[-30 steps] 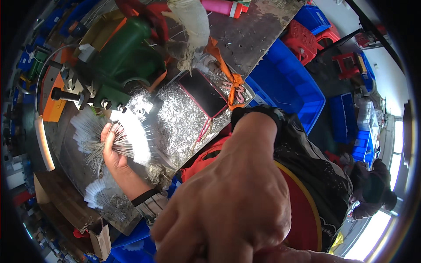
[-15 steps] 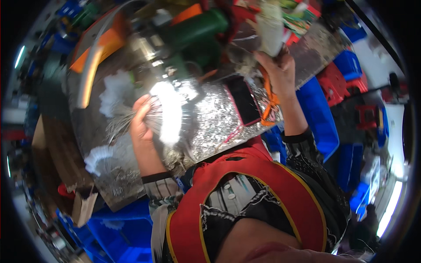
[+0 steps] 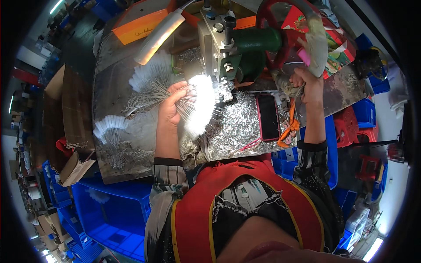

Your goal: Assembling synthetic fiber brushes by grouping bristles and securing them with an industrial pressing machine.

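Observation:
My left hand (image 3: pixel 173 103) is closed around a fan of thin wire stems (image 3: pixel 186 103) with white ends that look like small brushes. Lamp glare washes out those ends (image 3: pixel 202 103), which spread beside the green press (image 3: pixel 256 44) and its metal head (image 3: pixel 218 48). My right hand (image 3: pixel 308 84) is curled around the lower right rim of the press's red handwheel (image 3: pixel 266 15), where pale wrapping (image 3: pixel 316 41) covers the rim. Two more fanned bunches of white-ended wires, one farther (image 3: pixel 151 72) and one nearer (image 3: pixel 110 127), lie on the worktable to the left.
A lit lamp (image 3: pixel 161 37) hangs over the table. A phone with a red edge (image 3: pixel 268 117) and an orange tie (image 3: pixel 289 129) lie on the shiny scrap-covered surface (image 3: pixel 230 127). Blue crates (image 3: pixel 109 219) stand below left; a cardboard box (image 3: pixel 72 105) is at the left.
The view has shifted and sharpened, so the press appears farther right. My right hand has come lower relative to the press, still on the wheel. My left hand keeps the wire bunch near the press head.

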Tool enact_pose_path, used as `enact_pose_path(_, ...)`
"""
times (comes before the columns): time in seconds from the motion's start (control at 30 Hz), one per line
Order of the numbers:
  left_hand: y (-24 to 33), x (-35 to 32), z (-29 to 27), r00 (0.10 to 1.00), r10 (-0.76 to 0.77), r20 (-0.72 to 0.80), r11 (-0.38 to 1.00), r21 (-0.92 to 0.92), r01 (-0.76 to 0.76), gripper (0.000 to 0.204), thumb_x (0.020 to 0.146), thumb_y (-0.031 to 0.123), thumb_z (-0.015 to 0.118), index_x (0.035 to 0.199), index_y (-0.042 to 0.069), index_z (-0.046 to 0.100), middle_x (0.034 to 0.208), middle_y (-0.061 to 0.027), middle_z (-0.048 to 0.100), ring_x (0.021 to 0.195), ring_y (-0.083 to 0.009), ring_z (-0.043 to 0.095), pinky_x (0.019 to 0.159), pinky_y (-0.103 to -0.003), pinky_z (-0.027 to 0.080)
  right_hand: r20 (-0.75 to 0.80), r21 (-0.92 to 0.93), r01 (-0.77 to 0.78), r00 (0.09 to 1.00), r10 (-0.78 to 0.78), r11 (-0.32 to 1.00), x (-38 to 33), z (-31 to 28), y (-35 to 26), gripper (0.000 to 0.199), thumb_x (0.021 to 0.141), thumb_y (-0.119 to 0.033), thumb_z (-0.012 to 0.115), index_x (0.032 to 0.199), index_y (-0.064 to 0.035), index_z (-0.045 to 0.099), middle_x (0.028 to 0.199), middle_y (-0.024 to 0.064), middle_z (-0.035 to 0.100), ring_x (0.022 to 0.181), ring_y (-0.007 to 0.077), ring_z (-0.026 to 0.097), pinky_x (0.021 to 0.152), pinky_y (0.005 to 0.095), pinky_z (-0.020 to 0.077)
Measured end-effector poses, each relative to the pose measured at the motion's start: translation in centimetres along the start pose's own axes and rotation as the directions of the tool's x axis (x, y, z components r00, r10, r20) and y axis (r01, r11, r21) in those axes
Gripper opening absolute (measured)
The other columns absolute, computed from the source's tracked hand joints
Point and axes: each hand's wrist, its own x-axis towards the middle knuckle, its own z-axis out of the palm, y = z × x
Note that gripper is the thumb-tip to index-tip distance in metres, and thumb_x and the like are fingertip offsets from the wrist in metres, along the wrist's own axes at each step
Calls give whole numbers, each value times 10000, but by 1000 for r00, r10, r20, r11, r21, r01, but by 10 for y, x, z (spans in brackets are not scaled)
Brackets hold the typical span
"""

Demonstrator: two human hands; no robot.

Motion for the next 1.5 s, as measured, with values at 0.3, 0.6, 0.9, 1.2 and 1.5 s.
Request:
enact_pose_path(0.3,-3,3,4,994,52,-98,998,32,-49,204,741,-45,523,943,-15,526,879,-159,604,782,-226,601,696,-332,515,59,8,12,998,-12,1000,1,0,-8,209,716,-68,537,526,-40,456,452,35,381,402,155,416,474,298,400)
enact_pose_path(0.6,-1,4,4,991,49,-124,999,27,-46,191,717,-57,543,906,-28,535,851,-161,609,769,-226,608,692,-318,515,90,77,-47,995,40,996,9,-4,-17,105,682,-32,574,591,1,534,449,49,440,389,154,441,453,291,394)
enact_pose_path(0.9,-1,8,7,994,16,-105,998,56,-10,211,741,-40,546,949,-10,529,875,-152,606,778,-222,600,661,-314,509,-22,181,208,978,-208,961,-3,-6,49,121,705,-19,544,593,-1,503,461,47,414,416,152,436,500,313,411)
enact_pose_path(1.2,-7,8,3,988,83,-132,996,-10,-85,212,756,-34,545,965,-9,521,898,-156,602,782,-217,601,692,-311,515,40,11,-78,996,77,997,10,-3,-25,131,655,-59,581,558,8,523,450,65,444,401,174,455,441,290,379)
enact_pose_path(1.5,-5,8,8,986,78,-148,997,-4,-80,246,738,-45,562,975,-20,505,891,-168,598,781,-226,596,714,-318,504,-33,205,238,971,-236,949,-4,1,53,59,714,21,543,656,26,539,486,65,471,425,153,462,494,300,426)
